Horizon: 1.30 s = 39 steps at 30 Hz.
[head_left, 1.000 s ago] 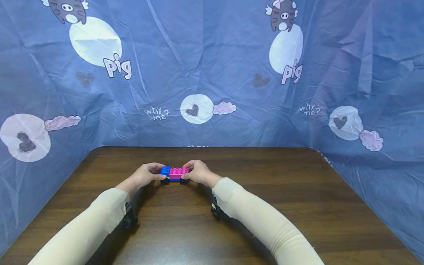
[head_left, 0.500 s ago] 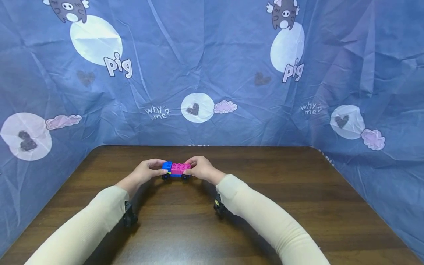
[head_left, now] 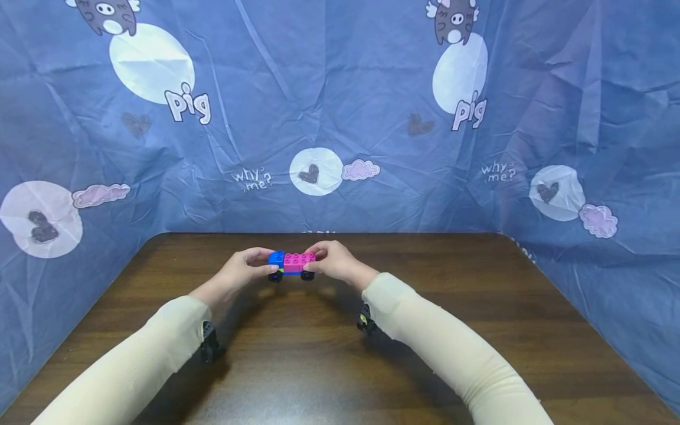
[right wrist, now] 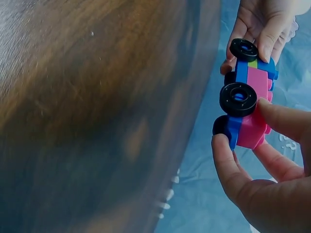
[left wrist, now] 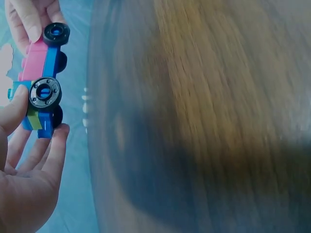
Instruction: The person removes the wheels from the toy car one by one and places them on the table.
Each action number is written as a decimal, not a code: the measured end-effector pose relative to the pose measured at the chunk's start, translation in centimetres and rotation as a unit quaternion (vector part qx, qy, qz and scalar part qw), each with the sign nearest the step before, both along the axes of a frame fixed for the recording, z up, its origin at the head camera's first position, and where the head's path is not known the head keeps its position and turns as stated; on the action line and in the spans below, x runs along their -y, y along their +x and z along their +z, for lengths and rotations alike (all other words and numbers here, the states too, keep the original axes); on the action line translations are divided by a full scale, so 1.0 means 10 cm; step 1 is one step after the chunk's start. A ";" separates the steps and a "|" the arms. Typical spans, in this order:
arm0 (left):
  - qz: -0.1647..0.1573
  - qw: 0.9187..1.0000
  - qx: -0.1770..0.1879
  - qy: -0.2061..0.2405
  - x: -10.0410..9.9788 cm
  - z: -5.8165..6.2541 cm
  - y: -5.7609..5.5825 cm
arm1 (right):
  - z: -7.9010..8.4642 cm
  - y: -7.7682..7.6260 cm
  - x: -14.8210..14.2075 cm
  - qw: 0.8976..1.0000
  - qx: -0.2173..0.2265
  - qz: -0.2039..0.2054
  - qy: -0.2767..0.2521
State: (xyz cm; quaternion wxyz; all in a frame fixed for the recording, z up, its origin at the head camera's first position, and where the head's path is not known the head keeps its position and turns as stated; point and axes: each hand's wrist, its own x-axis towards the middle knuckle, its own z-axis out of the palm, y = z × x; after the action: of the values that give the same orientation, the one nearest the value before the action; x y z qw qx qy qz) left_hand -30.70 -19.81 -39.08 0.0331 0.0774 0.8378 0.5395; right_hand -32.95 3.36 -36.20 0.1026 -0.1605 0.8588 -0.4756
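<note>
A toy car (head_left: 291, 263) built of pink and blue bricks, with black wheels, is held between both hands above the table. My left hand (head_left: 236, 275) pinches its blue end, the thumb on the near side. My right hand (head_left: 340, 263) grips the pink end in the same way. In the left wrist view, the pink brick (left wrist: 35, 63) and a strip of yellow-green show along the car's side. Seen from the right wrist, the black wheels (right wrist: 238, 99) sit on a blue base, and a fingertip of the right hand touches the end wheel.
The brown wooden table (head_left: 297, 354) has rounded far corners. Blue cloth (head_left: 340, 118) printed with pigs, hearts and words hangs behind it and along both sides. A dark device is strapped at each cuff, below the cream sleeves (head_left: 451, 348).
Both hands have raised the toy car and carried it slightly to the right and away. The grip on each end looks the same.
</note>
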 end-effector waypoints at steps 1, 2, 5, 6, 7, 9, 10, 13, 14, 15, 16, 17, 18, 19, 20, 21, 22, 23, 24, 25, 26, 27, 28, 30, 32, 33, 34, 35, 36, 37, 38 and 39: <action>-0.001 1.000 -0.006 -0.001 -0.02 0.02 0.01 | 0.02 0.00 -0.02 1.000 0.000 0.001 -0.004; -0.001 1.000 -0.009 -0.003 -0.04 0.04 0.02 | 0.03 0.00 -0.04 1.000 0.000 0.002 -0.008; -0.002 1.000 -0.013 -0.010 -0.09 0.09 0.03 | 0.06 0.00 -0.10 1.000 0.003 0.008 -0.024; -0.004 1.000 -0.014 -0.017 -0.10 0.10 0.03 | 0.07 0.00 -0.13 0.999 0.008 0.010 -0.029; -0.008 1.000 -0.014 -0.019 -0.11 0.12 0.03 | 0.08 -0.01 -0.15 0.999 0.011 0.014 -0.033; -0.021 1.000 -0.014 -0.019 -0.14 0.14 0.03 | 0.11 -0.01 -0.19 0.999 0.018 0.023 -0.039; -0.028 0.999 -0.012 -0.021 -0.15 0.16 0.03 | 0.12 -0.01 -0.22 0.999 0.021 0.027 -0.040; -0.056 0.998 -0.003 -0.014 -0.21 0.20 0.05 | 0.16 0.00 -0.28 0.998 0.032 0.037 -0.041; -0.065 0.998 0.003 -0.011 -0.23 0.22 0.06 | 0.18 0.01 -0.30 0.998 0.036 0.040 -0.042; -0.077 0.997 0.006 -0.009 -0.25 0.24 0.07 | 0.20 0.02 -0.31 0.997 0.041 0.042 -0.042; -0.085 0.996 0.009 -0.011 -0.28 0.25 0.08 | 0.22 0.03 -0.33 0.997 0.046 0.044 -0.042; -0.093 0.996 0.011 -0.012 -0.30 0.27 0.10 | 0.24 0.04 -0.34 0.997 0.052 0.046 -0.042; -0.100 0.995 0.013 -0.016 -0.32 0.28 0.10 | 0.26 0.05 -0.36 0.997 0.053 0.048 -0.039; -0.109 0.994 0.012 -0.020 -0.35 0.30 0.11 | 0.28 0.06 -0.37 0.997 0.055 0.051 -0.036; -0.116 0.993 0.015 -0.024 -0.37 0.31 0.12 | 0.30 0.07 -0.38 0.996 0.057 0.053 -0.032; -0.122 0.992 0.016 -0.031 -0.39 0.33 0.12 | 0.32 0.07 -0.39 0.996 0.058 0.055 -0.026; -0.128 0.991 0.020 -0.036 -0.42 0.34 0.12 | 0.34 0.08 -0.40 0.996 0.058 0.058 -0.021; -0.136 0.990 0.019 -0.041 -0.44 0.35 0.12 | 0.37 0.09 -0.41 0.996 0.058 0.062 -0.016; -0.146 0.988 0.017 -0.048 -0.47 0.36 0.12 | 0.39 0.10 -0.41 0.996 0.056 0.065 -0.011; -0.156 0.986 0.015 -0.052 -0.50 0.37 0.13 | 0.42 0.11 -0.42 0.996 0.057 0.068 -0.005; -0.164 0.985 0.012 -0.059 -0.53 0.38 0.13 | 0.44 0.12 -0.43 0.996 0.057 0.070 0.001; -0.172 0.983 0.002 -0.066 -0.56 0.38 0.13 | 0.46 0.14 -0.44 0.996 0.054 0.074 0.009; -0.181 0.981 -0.011 -0.070 -0.59 0.38 0.14 | 0.49 0.15 -0.44 0.996 0.052 0.075 0.015; -0.193 0.977 -0.034 -0.080 -0.64 0.38 0.15 | 0.53 0.18 -0.45 0.996 0.042 0.076 0.032; -0.198 0.975 -0.056 -0.084 -0.69 0.38 0.16 | 0.56 0.21 -0.46 0.996 0.035 0.075 0.044; -0.200 0.974 -0.067 -0.086 -0.71 0.39 0.17 | 0.58 0.22 -0.47 0.995 0.030 0.076 0.050; -0.202 0.973 -0.075 -0.088 -0.73 0.39 0.18 | 0.59 0.23 -0.48 0.996 0.028 0.074 0.052; -0.203 0.972 -0.082 -0.089 -0.74 0.40 0.19 | 0.60 0.24 -0.49 0.996 0.024 0.075 0.053; -0.203 0.971 -0.085 -0.091 -0.76 0.41 0.20 | 0.61 0.24 -0.51 0.996 0.022 0.075 0.050; -0.203 0.971 -0.088 -0.093 -0.78 0.41 0.21 | 0.62 0.25 -0.53 0.996 0.019 0.076 0.046; -0.203 0.970 -0.090 -0.095 -0.79 0.41 0.22 | 0.62 0.25 -0.55 0.996 0.015 0.077 0.041; -0.202 0.971 -0.091 -0.095 -0.81 0.42 0.23 | 0.62 0.26 -0.57 0.996 0.012 0.075 0.035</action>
State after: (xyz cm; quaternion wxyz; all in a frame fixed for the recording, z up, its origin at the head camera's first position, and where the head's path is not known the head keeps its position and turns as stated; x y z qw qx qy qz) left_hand -28.40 -11.72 -34.90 0.0724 0.2903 0.8516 0.4305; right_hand -30.35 9.07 -30.02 0.1541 -0.2154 0.8591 -0.4379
